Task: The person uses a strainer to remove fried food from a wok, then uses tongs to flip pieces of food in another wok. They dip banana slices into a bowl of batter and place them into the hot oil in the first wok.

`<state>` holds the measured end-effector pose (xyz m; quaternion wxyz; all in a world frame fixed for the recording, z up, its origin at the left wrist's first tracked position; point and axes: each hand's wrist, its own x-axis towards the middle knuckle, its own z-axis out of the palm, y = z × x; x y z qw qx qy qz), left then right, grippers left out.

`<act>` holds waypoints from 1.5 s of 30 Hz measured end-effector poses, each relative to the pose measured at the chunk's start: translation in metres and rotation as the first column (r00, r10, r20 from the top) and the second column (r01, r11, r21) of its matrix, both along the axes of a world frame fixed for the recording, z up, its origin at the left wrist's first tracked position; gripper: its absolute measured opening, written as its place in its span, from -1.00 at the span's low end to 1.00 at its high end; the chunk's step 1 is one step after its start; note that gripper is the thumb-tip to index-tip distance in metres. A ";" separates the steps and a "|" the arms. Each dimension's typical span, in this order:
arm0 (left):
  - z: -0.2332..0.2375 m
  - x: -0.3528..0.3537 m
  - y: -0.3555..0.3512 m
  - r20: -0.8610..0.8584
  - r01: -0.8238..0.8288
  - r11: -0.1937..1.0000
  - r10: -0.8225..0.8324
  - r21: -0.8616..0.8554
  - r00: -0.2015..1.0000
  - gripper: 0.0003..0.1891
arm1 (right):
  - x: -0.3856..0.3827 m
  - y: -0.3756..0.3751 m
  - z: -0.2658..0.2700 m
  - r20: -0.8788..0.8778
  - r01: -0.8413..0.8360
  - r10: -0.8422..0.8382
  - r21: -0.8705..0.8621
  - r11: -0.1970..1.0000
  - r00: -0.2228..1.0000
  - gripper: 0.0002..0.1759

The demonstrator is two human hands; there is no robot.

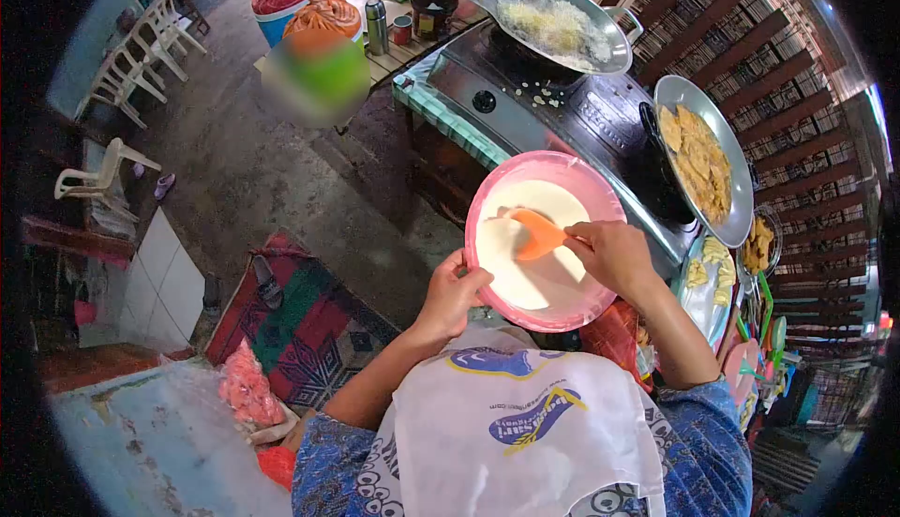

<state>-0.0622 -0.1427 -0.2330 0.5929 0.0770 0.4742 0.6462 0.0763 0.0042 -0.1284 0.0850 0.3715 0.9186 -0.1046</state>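
Note:
A pink plastic bowl (614, 200) of pale cream batter (562, 287) is held in front of my body. My left hand (452, 297) grips its rim on the left side, thumb on top and the other fingers mostly hidden beneath. Closed around the handle of an orange rice paddle (538, 234), my right hand (611, 256) reaches over the right rim. The paddle's broad end rests in the batter, partly sunk.
On the gas stove (525, 109), a far wok (605, 53) holds bubbling, frothy oil. A nearer wok (741, 179) contains browned fried pieces. At right stands a plate (694, 306) with pale slices. White plastic chairs (117, 165) line the left; a patterned rug (300, 339) covers part of the floor.

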 end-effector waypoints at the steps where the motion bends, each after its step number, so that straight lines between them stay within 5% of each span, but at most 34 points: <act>1: 0.000 -0.002 0.001 -0.002 0.004 1.000 -0.004 0.001 1.000 -0.74 | 0.000 0.001 -0.008 -0.030 -0.011 0.010 -0.025 1.000 0.999 -0.74; 18: 0.011 -0.047 0.029 -0.046 -0.041 0.998 0.038 -0.045 0.998 -0.71 | 0.000 0.072 -0.030 -0.401 0.022 -0.309 -0.581 0.814 0.862 -0.77; 27: 0.051 -0.074 0.097 -0.015 -0.134 0.986 0.136 0.097 0.991 -0.74 | -0.017 0.174 0.046 -0.520 0.036 -0.350 -0.520 0.853 0.779 -0.75; 31: 0.047 -0.078 0.109 -0.037 -0.113 0.989 0.118 0.098 0.992 -0.67 | -0.025 0.224 0.066 -0.429 0.213 -0.498 -0.557 0.803 0.754 -0.73; 35: 0.027 -0.078 0.105 0.028 -0.120 0.988 0.118 0.097 0.993 -0.64 | -0.029 0.284 0.040 -0.341 0.292 -0.480 -0.476 0.830 0.808 -0.70; 38: 0.014 -0.074 0.101 0.030 -0.156 0.987 0.155 0.036 0.987 -0.67 | -0.038 0.306 0.021 -0.231 0.247 -0.270 -0.127 0.961 0.935 -0.59; 45: 0.001 -0.070 0.094 0.059 -0.184 0.983 0.183 0.020 0.981 -0.71 | -0.073 0.299 0.028 0.104 0.077 -0.116 0.315 0.946 0.988 -0.70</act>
